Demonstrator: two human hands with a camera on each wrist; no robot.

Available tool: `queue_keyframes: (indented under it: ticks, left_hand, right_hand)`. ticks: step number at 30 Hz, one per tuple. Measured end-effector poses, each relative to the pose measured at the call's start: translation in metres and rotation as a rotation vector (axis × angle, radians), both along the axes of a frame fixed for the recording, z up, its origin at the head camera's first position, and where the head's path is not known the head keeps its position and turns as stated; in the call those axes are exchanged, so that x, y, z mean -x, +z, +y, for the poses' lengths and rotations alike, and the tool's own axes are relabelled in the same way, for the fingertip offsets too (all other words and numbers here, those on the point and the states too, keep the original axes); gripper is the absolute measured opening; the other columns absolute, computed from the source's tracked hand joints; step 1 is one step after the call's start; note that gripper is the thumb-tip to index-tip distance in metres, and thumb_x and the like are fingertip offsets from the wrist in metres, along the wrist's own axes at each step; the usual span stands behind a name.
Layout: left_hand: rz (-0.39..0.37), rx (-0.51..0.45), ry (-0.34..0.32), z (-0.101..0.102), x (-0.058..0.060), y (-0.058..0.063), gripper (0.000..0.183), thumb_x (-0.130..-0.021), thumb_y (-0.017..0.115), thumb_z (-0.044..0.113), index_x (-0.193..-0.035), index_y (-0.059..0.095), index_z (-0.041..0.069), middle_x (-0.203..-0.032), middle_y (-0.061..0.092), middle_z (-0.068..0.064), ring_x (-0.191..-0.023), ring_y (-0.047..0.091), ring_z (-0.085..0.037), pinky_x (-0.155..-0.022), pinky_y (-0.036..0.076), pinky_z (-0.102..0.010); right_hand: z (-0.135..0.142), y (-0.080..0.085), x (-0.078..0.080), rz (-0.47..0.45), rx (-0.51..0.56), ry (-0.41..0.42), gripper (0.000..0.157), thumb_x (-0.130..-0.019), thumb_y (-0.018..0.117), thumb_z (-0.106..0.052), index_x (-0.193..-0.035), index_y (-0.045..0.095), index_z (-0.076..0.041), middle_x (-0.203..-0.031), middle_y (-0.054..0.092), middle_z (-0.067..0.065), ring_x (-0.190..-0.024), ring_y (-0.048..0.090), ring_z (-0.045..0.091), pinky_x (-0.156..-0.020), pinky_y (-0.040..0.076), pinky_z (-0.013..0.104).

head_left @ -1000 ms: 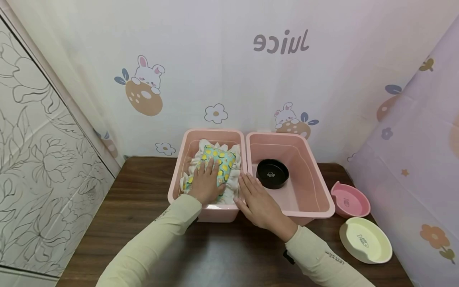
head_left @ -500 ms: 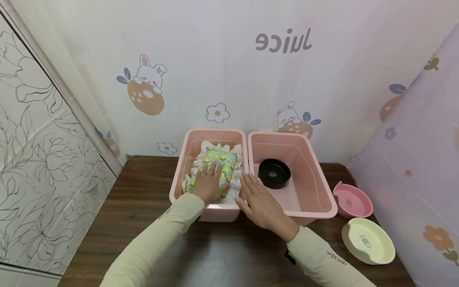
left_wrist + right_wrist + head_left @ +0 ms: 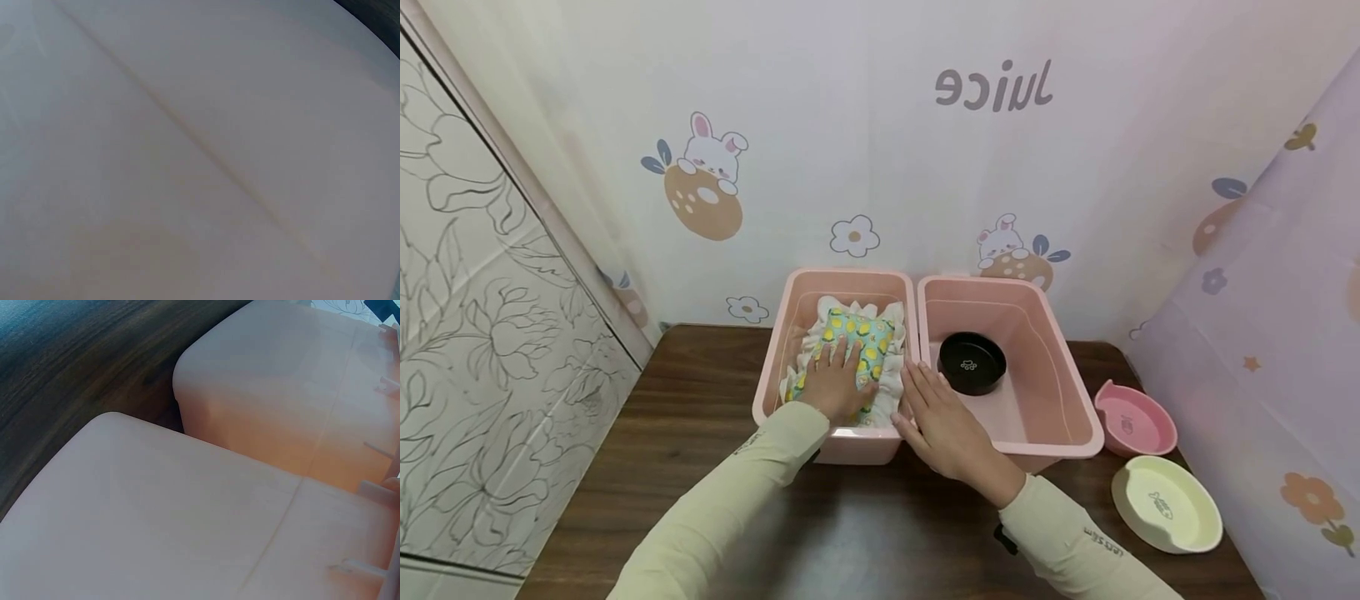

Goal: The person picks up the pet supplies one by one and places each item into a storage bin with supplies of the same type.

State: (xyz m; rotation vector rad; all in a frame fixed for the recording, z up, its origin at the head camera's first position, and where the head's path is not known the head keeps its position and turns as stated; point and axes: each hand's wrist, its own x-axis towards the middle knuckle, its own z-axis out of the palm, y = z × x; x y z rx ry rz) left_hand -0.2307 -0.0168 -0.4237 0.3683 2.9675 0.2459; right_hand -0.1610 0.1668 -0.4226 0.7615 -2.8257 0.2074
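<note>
No clear movement since the earlier frame: left hand (image 3: 837, 392), fingers straight and a little spread, at 7 o'clock on the ruffled cushion (image 3: 872, 333) inside the left tub (image 3: 857, 450); right hand (image 3: 946, 425) at its 4-o'clock rim, fingers straight and together. Probably light, soft, hardly fragile; better to grasp by the padded 12-o'clock end.

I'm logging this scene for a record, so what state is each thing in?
Left bin: open-topped, holding the cushion.
Cushion: partly hidden, ruffled edge showing.
Right bin: open-topped, holding the black dish.
Black dish: facing up.
Pink dish: facing up on the table.
Yellow dish: facing up on the table.
Left grip: fingers straight, resting on the cushion.
Right grip: fingers straight, where the bins meet.
</note>
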Motion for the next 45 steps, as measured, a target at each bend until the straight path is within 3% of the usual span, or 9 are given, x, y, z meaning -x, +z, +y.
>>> queue_keyframes:
  ticks: [8, 18, 25, 31, 40, 45]
  left_hand:
    - [0.008, -0.035, -0.002, -0.004, 0.001, 0.004, 0.077, -0.086, 0.041, 0.056, -0.144, 0.012, 0.016, -0.149, 0.009, -0.008, -0.134, 0.011, -0.034, -0.104, 0.016, -0.052]
    - [-0.015, -0.052, -0.012, -0.009, 0.008, 0.000, 0.080, -0.085, 0.036, 0.061, -0.144, 0.004, 0.018, -0.149, 0.002, -0.007, -0.134, 0.007, -0.033, -0.104, 0.014, -0.053]
    - [0.005, -0.108, -0.016, -0.012, 0.009, 0.007, 0.083, -0.083, 0.041, 0.060, -0.144, 0.006, 0.017, -0.149, 0.004, -0.007, -0.134, 0.007, -0.033, -0.104, 0.013, -0.054]
    - [0.013, -0.082, -0.016, -0.014, 0.011, 0.011, 0.084, -0.082, 0.039, 0.063, -0.144, 0.005, 0.017, -0.149, 0.004, -0.007, -0.134, 0.007, -0.033, -0.104, 0.012, -0.055]
    - [0.016, -0.083, -0.059, -0.015, 0.010, 0.017, 0.083, -0.083, 0.037, 0.063, -0.144, 0.004, 0.018, -0.149, 0.002, -0.009, -0.134, 0.007, -0.034, -0.103, 0.014, -0.054]
    - [0.058, -0.105, -0.121, -0.009, 0.005, 0.023, 0.079, -0.085, 0.035, 0.061, -0.144, 0.007, 0.016, -0.149, 0.002, -0.011, -0.134, 0.003, -0.034, -0.104, 0.014, -0.053]
  right_hand:
    - [-0.001, 0.002, 0.000, 0.007, -0.016, 0.004, 0.065, -0.093, 0.028, -0.047, -0.140, 0.023, -0.001, -0.146, 0.018, 0.013, -0.134, 0.016, 0.027, -0.105, 0.021, 0.045]
    - [0.000, 0.001, -0.002, -0.006, -0.011, -0.002, 0.065, -0.093, 0.028, -0.048, -0.139, 0.025, -0.001, -0.146, 0.020, 0.013, -0.134, 0.016, 0.027, -0.105, 0.020, 0.044]
    - [0.000, 0.002, -0.002, -0.013, -0.010, -0.010, 0.065, -0.094, 0.026, -0.048, -0.139, 0.025, -0.003, -0.146, 0.019, 0.013, -0.134, 0.015, 0.027, -0.106, 0.018, 0.044]
    - [0.000, 0.003, -0.002, -0.021, 0.004, 0.000, 0.065, -0.094, 0.028, -0.047, -0.139, 0.027, -0.001, -0.146, 0.019, 0.014, -0.134, 0.015, 0.029, -0.105, 0.018, 0.047]
    - [0.007, 0.016, -0.002, -0.118, 0.039, 0.005, 0.066, -0.093, 0.031, -0.047, -0.141, 0.019, -0.004, -0.147, 0.016, 0.013, -0.135, 0.009, 0.028, -0.106, 0.014, 0.049]
    - [0.030, 0.024, -0.007, -0.158, 0.080, -0.041, 0.063, -0.094, 0.032, -0.043, -0.142, 0.016, -0.007, -0.148, 0.010, 0.009, -0.135, 0.000, 0.026, -0.107, 0.009, 0.047]
